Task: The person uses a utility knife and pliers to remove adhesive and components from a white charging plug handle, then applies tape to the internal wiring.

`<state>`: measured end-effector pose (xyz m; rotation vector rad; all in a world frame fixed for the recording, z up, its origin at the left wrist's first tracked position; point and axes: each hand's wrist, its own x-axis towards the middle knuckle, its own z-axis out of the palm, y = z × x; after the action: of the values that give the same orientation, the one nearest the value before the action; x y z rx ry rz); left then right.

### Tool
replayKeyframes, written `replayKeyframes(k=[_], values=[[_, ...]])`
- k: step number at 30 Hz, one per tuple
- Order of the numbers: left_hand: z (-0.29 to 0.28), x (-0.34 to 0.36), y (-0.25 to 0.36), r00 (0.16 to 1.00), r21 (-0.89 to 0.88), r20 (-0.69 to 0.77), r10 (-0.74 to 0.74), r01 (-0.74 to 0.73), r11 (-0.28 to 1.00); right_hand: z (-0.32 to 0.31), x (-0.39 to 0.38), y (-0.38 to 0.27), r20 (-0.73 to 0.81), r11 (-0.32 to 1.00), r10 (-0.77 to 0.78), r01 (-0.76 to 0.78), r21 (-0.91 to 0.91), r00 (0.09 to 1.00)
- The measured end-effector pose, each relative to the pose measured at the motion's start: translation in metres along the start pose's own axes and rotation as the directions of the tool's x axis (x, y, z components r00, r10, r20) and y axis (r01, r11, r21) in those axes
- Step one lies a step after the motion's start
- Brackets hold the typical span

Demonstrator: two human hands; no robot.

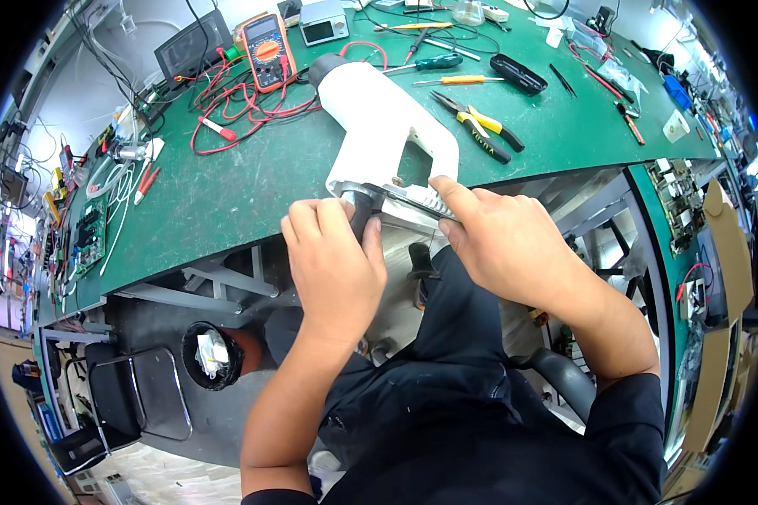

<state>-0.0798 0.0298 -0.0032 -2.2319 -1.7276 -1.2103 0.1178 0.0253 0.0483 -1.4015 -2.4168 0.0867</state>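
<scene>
A white plastic device (370, 101) with a dark nozzle lies at the green bench's front edge, its lower end overhanging. My left hand (328, 261) is closed round a short black cylindrical part (362, 210) at that lower end. My right hand (505, 244) grips a long, narrow dark piece (404, 198) with some metal on it. This piece reaches across to the black part, beside a white ribbed section (432, 202). Whether it is a separate tool I cannot tell. My right index finger and thumb press at its near end; the other fingers are mostly hidden.
On the green bench (160, 210) are a multimeter (265, 55) with tangled leads, pliers (484, 130), screwdrivers (446, 80), a black case (518, 74) and a circuit board (91, 231). Below are a bin (195, 362), a chair (109, 396) and my legs.
</scene>
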Motion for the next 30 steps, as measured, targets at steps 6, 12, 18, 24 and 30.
replayKeyframes(k=[6, 12, 18, 24, 30], values=[[0.003, -0.004, -0.019, 0.985, -0.024, -0.087, 0.15, -0.152, 0.988, -0.003, 0.004, -0.007, 0.049, 1.0, 0.016, -0.015, -0.025, 0.999], [0.014, -0.012, -0.037, 0.949, -0.027, -0.207, 0.239, -0.25, 0.968, -0.002, 0.006, -0.011, 0.075, 0.999, 0.001, 0.002, -0.039, 0.997], [0.038, -0.021, -0.041, 0.919, -0.206, -0.377, 0.118, -0.207, 0.956, -0.007, 0.014, -0.01, 0.091, 0.997, -0.035, 0.041, -0.069, 0.995], [0.044, -0.02, -0.044, 0.907, -0.268, -0.405, 0.116, -0.239, 0.933, -0.016, 0.022, -0.016, 0.152, 0.992, -0.043, 0.06, -0.109, 0.987], [0.046, -0.021, -0.045, 0.895, -0.249, -0.427, 0.131, -0.256, 0.934, -0.031, 0.028, -0.045, 0.266, 0.949, 0.041, 0.046, -0.312, 0.963]])
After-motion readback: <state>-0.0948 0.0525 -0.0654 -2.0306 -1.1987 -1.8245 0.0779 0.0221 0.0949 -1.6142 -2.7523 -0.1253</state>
